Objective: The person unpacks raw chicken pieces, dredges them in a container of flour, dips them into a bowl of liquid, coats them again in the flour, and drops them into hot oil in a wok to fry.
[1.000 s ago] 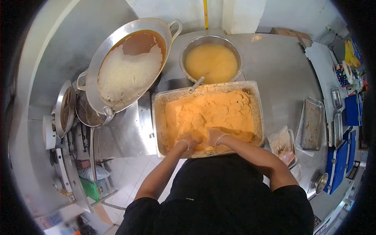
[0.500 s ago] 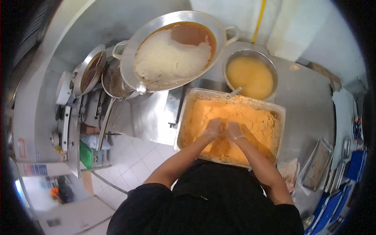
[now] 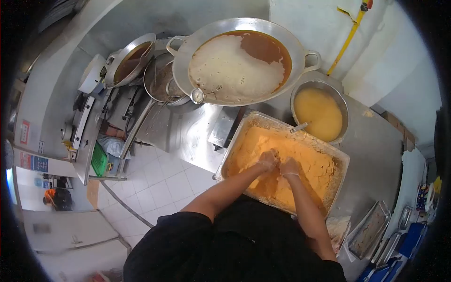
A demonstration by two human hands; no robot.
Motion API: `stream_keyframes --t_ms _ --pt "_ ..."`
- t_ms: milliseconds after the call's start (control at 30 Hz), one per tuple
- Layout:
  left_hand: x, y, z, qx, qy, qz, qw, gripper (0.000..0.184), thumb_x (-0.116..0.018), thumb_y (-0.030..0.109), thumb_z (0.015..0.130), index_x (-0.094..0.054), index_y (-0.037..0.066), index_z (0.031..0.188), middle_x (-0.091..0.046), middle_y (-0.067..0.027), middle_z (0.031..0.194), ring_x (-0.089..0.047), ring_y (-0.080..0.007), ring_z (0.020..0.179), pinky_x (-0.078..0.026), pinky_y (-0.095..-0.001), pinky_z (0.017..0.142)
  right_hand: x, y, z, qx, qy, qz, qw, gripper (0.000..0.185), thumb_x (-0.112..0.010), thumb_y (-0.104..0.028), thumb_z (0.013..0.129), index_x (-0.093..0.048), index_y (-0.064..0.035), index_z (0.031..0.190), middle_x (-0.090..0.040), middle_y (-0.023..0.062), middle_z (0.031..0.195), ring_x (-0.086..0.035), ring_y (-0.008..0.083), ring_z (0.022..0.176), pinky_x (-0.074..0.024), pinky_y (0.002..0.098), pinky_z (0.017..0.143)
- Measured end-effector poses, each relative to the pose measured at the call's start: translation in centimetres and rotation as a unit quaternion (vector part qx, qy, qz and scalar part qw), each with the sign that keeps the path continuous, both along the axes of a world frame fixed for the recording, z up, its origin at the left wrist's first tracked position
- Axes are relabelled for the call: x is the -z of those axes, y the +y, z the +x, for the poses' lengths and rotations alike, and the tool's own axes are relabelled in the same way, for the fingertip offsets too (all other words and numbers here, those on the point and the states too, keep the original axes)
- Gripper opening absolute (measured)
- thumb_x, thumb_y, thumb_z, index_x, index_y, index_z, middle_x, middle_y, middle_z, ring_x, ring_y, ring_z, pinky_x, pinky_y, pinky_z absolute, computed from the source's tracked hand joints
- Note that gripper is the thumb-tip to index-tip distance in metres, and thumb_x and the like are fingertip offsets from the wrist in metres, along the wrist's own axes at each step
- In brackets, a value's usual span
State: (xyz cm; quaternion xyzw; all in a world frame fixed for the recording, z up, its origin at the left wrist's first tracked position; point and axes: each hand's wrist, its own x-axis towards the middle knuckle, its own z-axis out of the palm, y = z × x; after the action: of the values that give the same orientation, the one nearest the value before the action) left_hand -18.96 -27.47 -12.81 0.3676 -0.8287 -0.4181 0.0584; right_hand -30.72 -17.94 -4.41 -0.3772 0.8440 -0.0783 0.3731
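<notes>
A large metal tray [image 3: 341, 175] holds a bed of orange breading flour [image 3: 307, 157]. My left hand [image 3: 268, 161], in a clear plastic glove, is over the middle of the flour with its fingers curled in. Close on its right, my right hand [image 3: 290, 168], gloved the same way, bends its fingers down at the flour. Loose flour clings around the fingertips. Whatever the fingers close on is hidden by flour and by the hands themselves.
Behind the tray stand a big two-handled pan [image 3: 300, 37] of foamy brown oil and a pot of yellow liquid [image 3: 319, 115], with a metal handle [image 3: 299, 127] at the tray rim. A thermometer [image 3: 197, 96] hangs on the pan. Smaller pans [image 3: 134, 61] stand left; a used tray [image 3: 371, 230] lies right.
My head view has shifted, so the pan and tray sit further right. Both hands, earlier pressed down into the flour, have come up a little with the fingers more curled.
</notes>
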Motion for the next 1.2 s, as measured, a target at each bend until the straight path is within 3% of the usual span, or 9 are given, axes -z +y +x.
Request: stream_keyframes --t_ms 133,233,333,667,733,800,867,1033,1200 --pt "2.2 -0.2 0.3 0.065 -0.067 -0.147 0.985 0.026 -0.065 0.023 0.087 -0.069 -0.001 0.096 -0.069 -0.0259 0.099 -0.07 -0.0362 0.091 -0.056 -0.0439 0.077 -0.7 0.4 -0.4 0.051 0.012 -0.089 0.995 0.026 -0.061 -0.021 0.088 -0.066 0.0016 0.101 -0.067 0.0281 0.106 -0.065 0.0398 0.101 -0.0516 0.0479 0.085" --pt "-5.9 1.1 -0.2 0.13 -0.153 -0.111 0.973 0.023 -0.066 0.02 0.084 -0.069 -0.002 0.091 -0.07 -0.0251 0.096 -0.071 -0.0357 0.089 -0.057 -0.0428 0.076 -5.7 2.0 1.1 -0.046 0.043 -0.082 0.995 0.022 -0.062 -0.018 0.084 -0.066 0.0013 0.093 -0.068 0.0257 0.095 -0.066 0.04 0.092 -0.0514 0.0489 0.083" --pt "-9.4 3.0 0.6 0.133 -0.154 -0.112 0.973 0.019 -0.067 0.016 0.082 -0.07 -0.002 0.086 -0.071 -0.0242 0.091 -0.072 -0.0361 0.087 -0.058 -0.0424 0.075 2.5 3.8 0.9 -0.246 0.152 -0.099 0.952 0.022 -0.06 -0.018 0.082 -0.067 0.001 0.092 -0.068 0.0242 0.09 -0.065 0.0418 0.087 -0.0514 0.0497 0.081" --pt "-9.0 -0.5 0.7 0.294 -0.241 -0.14 0.914 0.031 -0.062 0.017 0.087 -0.064 0.004 0.115 -0.07 -0.0238 0.102 -0.07 -0.0375 0.09 -0.056 -0.0443 0.077 -2.0 3.0 0.5 -0.139 0.148 -0.107 0.973 0.025 -0.063 -0.023 0.084 -0.067 0.0011 0.078 -0.068 0.0254 0.086 -0.066 0.0411 0.08 -0.0534 0.05 0.072" --pt "-7.9 0.1 1.4 0.221 -0.186 -0.089 0.953 0.033 -0.059 0.02 0.09 -0.063 0.006 0.12 -0.07 -0.0232 0.106 -0.07 -0.0369 0.093 -0.055 -0.0434 0.079 3.1 2.8 0.3 -0.182 0.191 -0.062 0.963 0.028 -0.063 -0.024 0.085 -0.066 0.0024 0.078 -0.068 0.0253 0.088 -0.065 0.0423 0.08 -0.0528 0.0501 0.074" --pt "-7.4 1.0 1.9 -0.051 0.051 0.075 0.995 0.036 -0.051 0.027 0.097 -0.064 0.009 0.125 -0.068 -0.0224 0.116 -0.067 -0.0391 0.104 -0.051 -0.0441 0.092 1.7 1.0 0.4 0.033 0.068 -0.093 0.993 0.024 -0.063 -0.021 0.085 -0.066 0.0016 0.08 -0.068 0.0265 0.09 -0.065 0.0435 0.081 -0.0519 0.0501 0.074" --pt "-1.8 -0.2 0.8 -0.036 -0.059 -0.002 0.998 0.032 -0.054 0.031 0.095 -0.069 0.008 0.112 -0.07 -0.0204 0.107 -0.067 -0.0389 0.1 -0.052 -0.0441 0.089 1.5 0.8 0.1 0.093 0.025 -0.119 0.988 0.021 -0.064 -0.019 0.084 -0.066 0.001 0.081 -0.068 0.0273 0.089 -0.065 0.0443 0.082 -0.0512 0.0502 0.073" --pt "-11.2 0.7 0.8 0.134 -0.113 -0.059 0.983 0.03 -0.069 0.029 0.083 -0.068 0.002 0.098 -0.071 -0.0209 0.092 -0.07 -0.0338 0.087 -0.055 -0.044 0.075 -3.9 2.6 1.0 0.067 0.04 -0.141 0.987 0.016 -0.06 -0.013 0.084 -0.064 0.0026 0.085 -0.066 0.0266 0.081 -0.066 0.0438 0.083 -0.0505 0.0504 0.072" --pt "-8.2 0.8 -0.4 0.16 -0.164 -0.179 0.957 0.025 -0.067 0.027 0.082 -0.07 0.002 0.089 -0.07 -0.0217 0.083 -0.07 -0.0327 0.078 -0.055 -0.0429 0.072 -1.6 1.6 1.2 -0.053 0.119 -0.055 0.99 0.018 -0.057 -0.013 0.089 -0.064 0.0038 0.092 -0.068 0.0258 0.088 -0.067 0.0417 0.086 -0.0531 0.047 0.074"
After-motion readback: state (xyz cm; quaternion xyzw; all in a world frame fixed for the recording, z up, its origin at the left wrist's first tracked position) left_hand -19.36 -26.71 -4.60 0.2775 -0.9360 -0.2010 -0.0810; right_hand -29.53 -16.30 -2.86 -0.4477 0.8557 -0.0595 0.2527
